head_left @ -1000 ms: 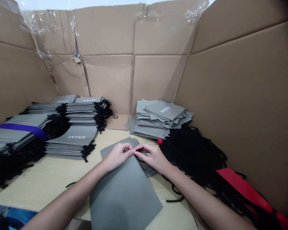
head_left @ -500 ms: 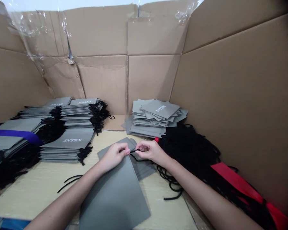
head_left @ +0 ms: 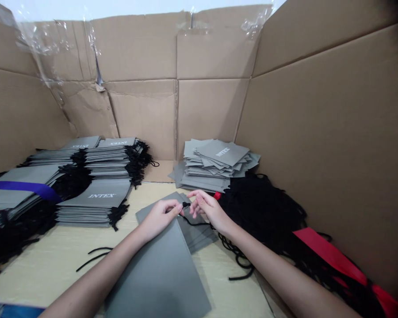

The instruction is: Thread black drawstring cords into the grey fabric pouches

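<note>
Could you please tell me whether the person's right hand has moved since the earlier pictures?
Yes: the right hand has moved farther from the person, its fingertips now level with the red tab, not below it.

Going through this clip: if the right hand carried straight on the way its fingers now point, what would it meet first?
Most likely the black drawstring pinched by the left hand, just ahead of the right hand, though depth is hard to judge from this view.

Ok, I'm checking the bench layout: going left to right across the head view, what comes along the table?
Purple-banded grey bag stack, grey INTEX-printed bag stack, left hand, right hand, tangled black cords, red fabric piece
</note>
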`<state>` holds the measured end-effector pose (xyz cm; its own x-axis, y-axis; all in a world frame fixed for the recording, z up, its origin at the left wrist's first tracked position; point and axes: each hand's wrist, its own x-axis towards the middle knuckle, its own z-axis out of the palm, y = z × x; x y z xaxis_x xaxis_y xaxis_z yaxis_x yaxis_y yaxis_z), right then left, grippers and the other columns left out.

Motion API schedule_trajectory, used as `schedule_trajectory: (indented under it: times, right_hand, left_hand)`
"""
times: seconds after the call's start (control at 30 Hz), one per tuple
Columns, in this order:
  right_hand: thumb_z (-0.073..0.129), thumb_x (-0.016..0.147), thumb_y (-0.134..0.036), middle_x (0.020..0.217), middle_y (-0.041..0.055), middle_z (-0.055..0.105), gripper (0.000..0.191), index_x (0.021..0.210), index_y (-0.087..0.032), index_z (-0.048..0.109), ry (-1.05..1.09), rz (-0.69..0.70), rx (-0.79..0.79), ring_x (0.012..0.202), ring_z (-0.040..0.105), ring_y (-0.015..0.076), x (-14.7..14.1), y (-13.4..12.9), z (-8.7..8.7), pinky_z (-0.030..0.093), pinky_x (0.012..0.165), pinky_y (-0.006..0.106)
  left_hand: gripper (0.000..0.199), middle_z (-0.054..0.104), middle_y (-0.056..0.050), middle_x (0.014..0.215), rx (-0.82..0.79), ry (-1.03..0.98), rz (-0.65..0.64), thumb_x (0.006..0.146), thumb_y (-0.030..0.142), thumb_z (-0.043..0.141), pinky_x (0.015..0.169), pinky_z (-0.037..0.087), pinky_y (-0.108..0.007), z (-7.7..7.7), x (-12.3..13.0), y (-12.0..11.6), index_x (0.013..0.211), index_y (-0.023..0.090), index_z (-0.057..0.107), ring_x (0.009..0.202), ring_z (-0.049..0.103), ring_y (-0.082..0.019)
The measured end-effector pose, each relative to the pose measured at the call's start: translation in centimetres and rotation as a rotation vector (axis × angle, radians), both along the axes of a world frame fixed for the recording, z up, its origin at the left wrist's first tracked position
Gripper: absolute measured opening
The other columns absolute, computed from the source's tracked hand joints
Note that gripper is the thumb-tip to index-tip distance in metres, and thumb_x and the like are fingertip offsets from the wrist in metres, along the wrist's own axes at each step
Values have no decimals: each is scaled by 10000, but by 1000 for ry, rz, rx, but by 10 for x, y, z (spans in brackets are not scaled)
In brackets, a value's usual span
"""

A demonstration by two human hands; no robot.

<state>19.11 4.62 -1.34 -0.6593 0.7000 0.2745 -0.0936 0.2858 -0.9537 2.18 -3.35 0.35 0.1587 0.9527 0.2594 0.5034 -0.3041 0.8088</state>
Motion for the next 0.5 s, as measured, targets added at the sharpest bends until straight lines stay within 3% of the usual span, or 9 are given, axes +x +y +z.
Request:
schedule_trajectory:
  times: [0.1,0.23,0.5]
  right_hand:
    - [376,829,-584,569,-15,549,457,798,-152,524,-93,-20,-25,425,460,74,-3,0,-8,339,419,186]
    - [413,803,-599,441,-54,448,488,591,-162,458,-118,78,-127,346,341,48,-9,-8,-10,243,363,177]
    - [542,787,-429,345,-102,288,427,496,-184,350,94,153,-572,317,171,38,-10,-24,2,169,350,184]
  left_hand:
    - [341,506,13,668,-32,-61,-53,852,406,405,606,329,-209,0,1,-1,756,125,573,636,421,-115]
    - [320,542,-2,698,-15,-75,-105,843,397,430,643,353,-217,-2,1,0,740,126,563,667,449,-124]
    - [311,457,20,635,60,61,-83,857,360,389,615,336,-207,-2,3,0,669,146,514,647,410,-123]
